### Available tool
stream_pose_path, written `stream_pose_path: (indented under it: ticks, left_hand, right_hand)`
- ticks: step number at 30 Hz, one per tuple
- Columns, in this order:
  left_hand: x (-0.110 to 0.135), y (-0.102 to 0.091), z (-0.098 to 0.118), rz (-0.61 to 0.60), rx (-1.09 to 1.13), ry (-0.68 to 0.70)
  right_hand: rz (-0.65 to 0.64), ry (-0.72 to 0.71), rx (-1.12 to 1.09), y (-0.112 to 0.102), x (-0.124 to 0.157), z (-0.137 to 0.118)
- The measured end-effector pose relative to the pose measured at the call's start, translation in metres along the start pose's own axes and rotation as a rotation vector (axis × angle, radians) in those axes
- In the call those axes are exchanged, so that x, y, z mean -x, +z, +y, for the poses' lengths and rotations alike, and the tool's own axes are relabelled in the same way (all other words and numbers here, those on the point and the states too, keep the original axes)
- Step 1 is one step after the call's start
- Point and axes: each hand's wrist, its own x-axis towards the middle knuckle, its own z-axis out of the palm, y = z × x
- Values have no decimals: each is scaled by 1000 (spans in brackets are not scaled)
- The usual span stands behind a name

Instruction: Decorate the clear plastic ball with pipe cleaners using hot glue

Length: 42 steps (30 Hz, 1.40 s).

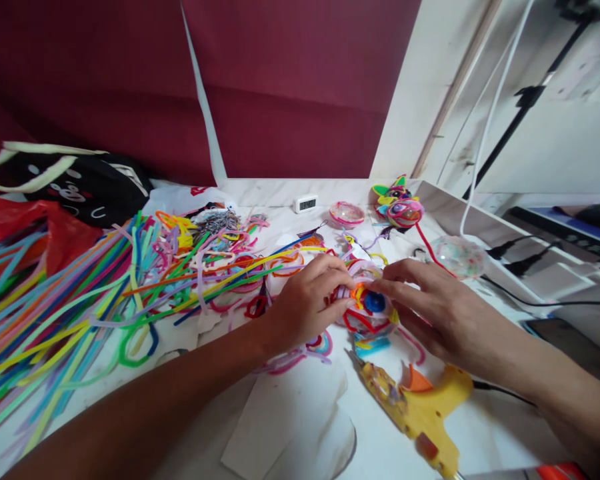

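Observation:
A clear plastic ball trimmed with red, orange and lilac pipe cleaners and a blue round eye sits between my hands. My left hand grips its left side, thumb and fingers closed at the lilac and orange strands. From the right, my right hand has its fingers curled on the ball, with the index fingertip near the blue eye; its thumb is mostly hidden. Just below the ball lies a yellow hot glue gun, its nozzle pointing up and left towards it.
Loose pipe cleaners cover the left side. At the back stand a white digital timer, a pink-rimmed clear bowl and a decorated animal-faced ball. Another clear dome, black plugs and a dark phone lie right. White card lies in front.

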Motion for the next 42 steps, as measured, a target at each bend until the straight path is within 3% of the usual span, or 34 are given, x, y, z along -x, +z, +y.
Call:
stream_pose_path:
  ticks: [42]
  left_hand:
    - [3, 3, 1, 42, 6, -5]
  right_hand:
    - [-17, 28, -14, -8, 0, -4]
